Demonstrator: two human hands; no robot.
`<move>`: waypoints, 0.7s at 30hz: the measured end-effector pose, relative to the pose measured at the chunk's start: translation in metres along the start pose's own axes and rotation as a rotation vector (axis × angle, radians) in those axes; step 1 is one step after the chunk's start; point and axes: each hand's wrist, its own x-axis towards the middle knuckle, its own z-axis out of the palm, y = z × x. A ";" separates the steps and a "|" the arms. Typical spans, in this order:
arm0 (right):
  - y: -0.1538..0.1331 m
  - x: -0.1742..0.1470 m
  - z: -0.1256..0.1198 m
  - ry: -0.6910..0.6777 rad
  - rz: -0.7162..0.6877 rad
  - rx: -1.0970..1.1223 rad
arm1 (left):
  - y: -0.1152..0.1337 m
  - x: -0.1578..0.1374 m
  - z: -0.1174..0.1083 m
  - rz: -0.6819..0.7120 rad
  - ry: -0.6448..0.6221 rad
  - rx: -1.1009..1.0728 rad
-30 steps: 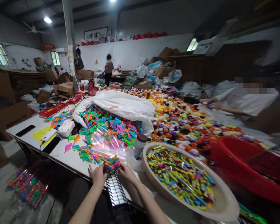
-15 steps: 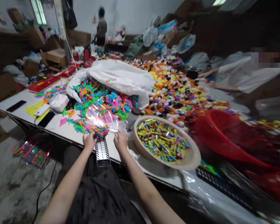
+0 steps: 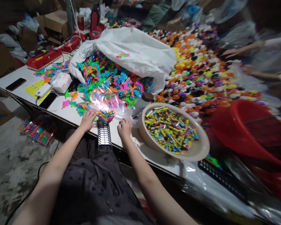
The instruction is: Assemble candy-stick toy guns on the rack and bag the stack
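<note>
My left hand [image 3: 87, 121] reaches over the table's near edge, its fingers spread at small bright plastic toy pieces [image 3: 83, 107]. Between my hands a narrow black slotted rack [image 3: 104, 136] juts past the edge towards my lap. A little heap of the same toy pieces [image 3: 106, 116] lies at its far end. My right hand [image 3: 125, 127] rests on the table right of the rack, fingers loosely bent and apart, with nothing visible in them. Just beyond it lies clear plastic film [image 3: 125, 113]. The main toy pile [image 3: 112, 79] spills from a white sack [image 3: 135, 47].
A beige basin [image 3: 202, 148] of small wrapped pieces stands right of my right hand, with a lidded container [image 3: 141, 103] behind it. Farther right is a red basin [image 3: 227, 125]. Phones [image 3: 48, 100] lie at left. Across the table another person's arms [image 3: 245, 48] reach in.
The view has tilted down and shifted. My left hand has moved off the rack's side onto the toy pieces, fingers more stretched. My right hand stays near the same spot beside the rack.
</note>
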 end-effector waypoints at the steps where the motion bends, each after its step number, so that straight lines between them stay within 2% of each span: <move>1: 0.000 0.000 0.000 0.001 0.000 -0.001 | 0.000 0.005 0.001 0.032 -0.035 0.007; 8: 0.002 0.000 0.003 0.008 -0.002 -0.025 | -0.010 0.036 -0.009 0.115 -0.044 0.110; 13: 0.001 0.005 0.004 0.007 -0.032 -0.055 | -0.004 0.051 -0.015 0.058 -0.096 0.215; 18: 0.001 0.009 0.006 0.022 -0.049 -0.071 | -0.005 0.054 -0.019 0.068 -0.057 0.199; 21: 0.001 0.010 0.007 0.027 -0.055 -0.079 | -0.011 0.057 -0.026 0.102 -0.145 0.159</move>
